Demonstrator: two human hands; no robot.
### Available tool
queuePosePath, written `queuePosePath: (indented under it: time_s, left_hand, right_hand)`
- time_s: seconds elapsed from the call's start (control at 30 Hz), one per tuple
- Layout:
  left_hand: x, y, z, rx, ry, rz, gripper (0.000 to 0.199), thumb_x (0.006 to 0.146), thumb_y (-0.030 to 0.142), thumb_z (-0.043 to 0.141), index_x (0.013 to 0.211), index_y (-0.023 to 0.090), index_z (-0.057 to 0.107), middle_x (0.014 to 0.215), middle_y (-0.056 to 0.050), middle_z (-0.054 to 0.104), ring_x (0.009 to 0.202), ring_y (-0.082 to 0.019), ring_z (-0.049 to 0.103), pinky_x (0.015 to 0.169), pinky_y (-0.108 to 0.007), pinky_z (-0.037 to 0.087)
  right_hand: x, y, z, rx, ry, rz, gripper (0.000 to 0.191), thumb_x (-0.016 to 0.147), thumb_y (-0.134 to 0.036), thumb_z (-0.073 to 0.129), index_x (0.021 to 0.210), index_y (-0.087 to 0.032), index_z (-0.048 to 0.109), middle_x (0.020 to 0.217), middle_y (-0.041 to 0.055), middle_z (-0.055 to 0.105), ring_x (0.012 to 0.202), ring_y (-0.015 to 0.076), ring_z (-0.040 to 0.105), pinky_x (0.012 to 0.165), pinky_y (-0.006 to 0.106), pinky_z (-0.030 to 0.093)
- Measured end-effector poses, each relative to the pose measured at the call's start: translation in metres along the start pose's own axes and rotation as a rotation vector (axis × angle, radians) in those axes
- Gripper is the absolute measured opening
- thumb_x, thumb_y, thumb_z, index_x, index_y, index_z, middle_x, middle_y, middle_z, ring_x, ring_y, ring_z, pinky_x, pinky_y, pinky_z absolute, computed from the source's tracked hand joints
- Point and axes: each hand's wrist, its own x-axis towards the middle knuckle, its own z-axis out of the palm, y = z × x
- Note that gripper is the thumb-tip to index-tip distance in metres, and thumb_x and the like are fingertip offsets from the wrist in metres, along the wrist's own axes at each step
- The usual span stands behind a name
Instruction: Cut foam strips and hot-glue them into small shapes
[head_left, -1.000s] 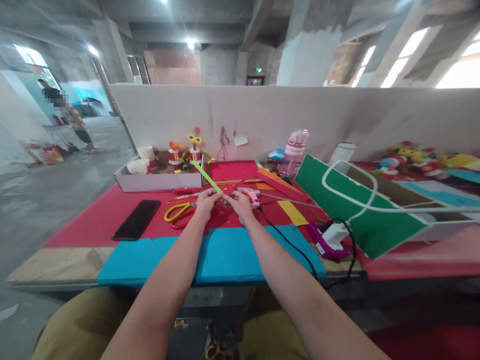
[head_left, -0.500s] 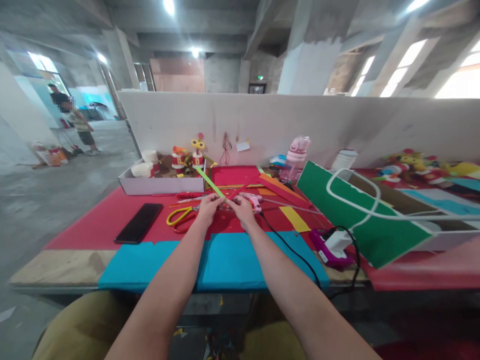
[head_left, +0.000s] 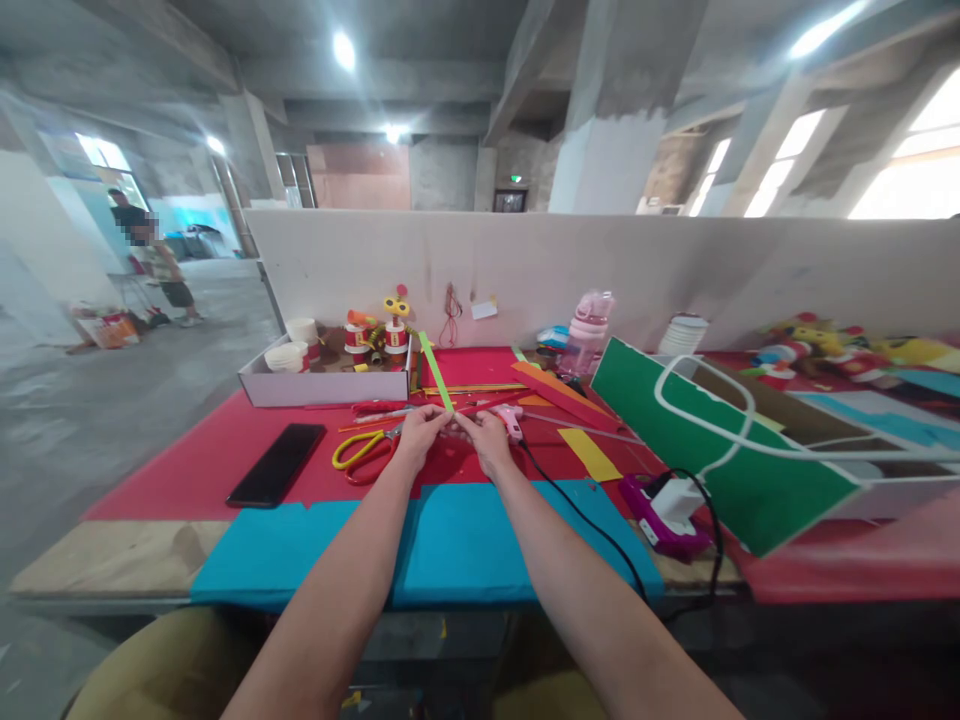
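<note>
Green strip point(head_left: 436, 372): I pinch its near end with my left grip point(head_left: 422, 432) and right grip point(head_left: 487, 437)
Scissors point(head_left: 367, 438): on the desk point(head_left: 105, 562), just left of my left grip
Pink glue gun point(head_left: 512, 420): beside my right grip
Phone point(head_left: 277, 466): farther left

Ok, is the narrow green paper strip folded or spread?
Spread where visible: the narrow green paper strip runs straight beyond the fingers; its near end is hidden, cannot tell.

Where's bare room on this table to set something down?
Bare patches: red sheet left of the phone, nearer than the white box; blue paper left of the left forearm. Crowded around the left hand and right hand: green strip, scissors, pink glue gun.
</note>
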Motion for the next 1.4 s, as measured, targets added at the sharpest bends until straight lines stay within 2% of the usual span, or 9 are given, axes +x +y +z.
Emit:
queuePosePath:
  time_s: [0.33, 0.57, 0.73, 1.0, 1.23, 1.4]
  left_hand:
    - [0.0001, 0.0007, 0.0020, 0.038, 0.043, 0.005, 0.028, 0.056, 0.036, 0.078, 0.068, 0.013, 0.066, 0.059, 0.000, 0.062, 0.053, -0.010, 0.052, 0.053, -0.022, 0.039]
    - [0.0010, 0.0011, 0.0020, -0.025, 0.038, -0.012, 0.029, 0.055, 0.037, 0.078, 0.067, 0.014, 0.065, 0.059, -0.001, 0.062, 0.052, -0.010, 0.052, 0.053, -0.022, 0.039]
    - [-0.0006, 0.0053, 0.0016, -0.039, 0.028, 0.020, 0.027, 0.056, 0.036, 0.079, 0.065, 0.014, 0.065, 0.055, 0.001, 0.058, 0.050, -0.008, 0.048, 0.052, -0.022, 0.037]
    - [-0.0014, 0.0066, 0.0010, -0.002, 0.003, 0.020, 0.028, 0.057, 0.036, 0.079, 0.069, 0.013, 0.067, 0.058, -0.001, 0.061, 0.051, -0.009, 0.050, 0.053, -0.022, 0.037]
    - [-0.0022, 0.0077, -0.0004, 0.034, 0.041, 0.035, 0.032, 0.053, 0.037, 0.081, 0.067, 0.013, 0.066, 0.059, -0.001, 0.062, 0.052, -0.010, 0.051, 0.052, -0.022, 0.038]
    - [-0.0037, 0.0052, -0.0011, 0.047, 0.042, 0.016, 0.030, 0.055, 0.036, 0.080, 0.070, 0.013, 0.068, 0.060, -0.002, 0.064, 0.052, -0.011, 0.054, 0.051, -0.023, 0.040]
  right_hand:
    - [-0.0006, -0.0013, -0.0003, -0.009, 0.034, -0.023, 0.033, 0.052, -0.042, 0.079, 0.066, -0.018, 0.060, 0.061, 0.0020, 0.067, 0.060, 0.0204, 0.066, 0.062, 0.035, 0.054]
    - [0.0008, -0.0018, -0.0015, -0.015, -0.008, -0.034, 0.027, 0.055, -0.037, 0.076, 0.068, -0.020, 0.060, 0.064, 0.0002, 0.067, 0.062, 0.0177, 0.065, 0.066, 0.033, 0.054]
    - [0.0037, 0.0011, -0.0049, 0.073, 0.027, 0.012, 0.032, 0.053, -0.037, 0.078, 0.068, -0.021, 0.056, 0.063, -0.0036, 0.063, 0.060, 0.0131, 0.062, 0.066, 0.030, 0.054]
    - [0.0028, 0.0024, -0.0038, 0.123, 0.009, 0.044, 0.038, 0.047, -0.041, 0.083, 0.068, -0.019, 0.062, 0.062, -0.0007, 0.066, 0.059, 0.0142, 0.062, 0.067, 0.031, 0.054]
    - [-0.0009, -0.0020, -0.0039, 0.078, 0.019, 0.058, 0.038, 0.048, -0.040, 0.083, 0.074, -0.018, 0.065, 0.066, -0.0024, 0.066, 0.060, 0.0117, 0.061, 0.069, 0.029, 0.055]
    - [-0.0011, -0.0013, -0.0044, 0.055, 0.003, 0.065, 0.039, 0.048, -0.040, 0.083, 0.074, -0.018, 0.065, 0.068, -0.0012, 0.067, 0.063, 0.0127, 0.062, 0.069, 0.030, 0.054]
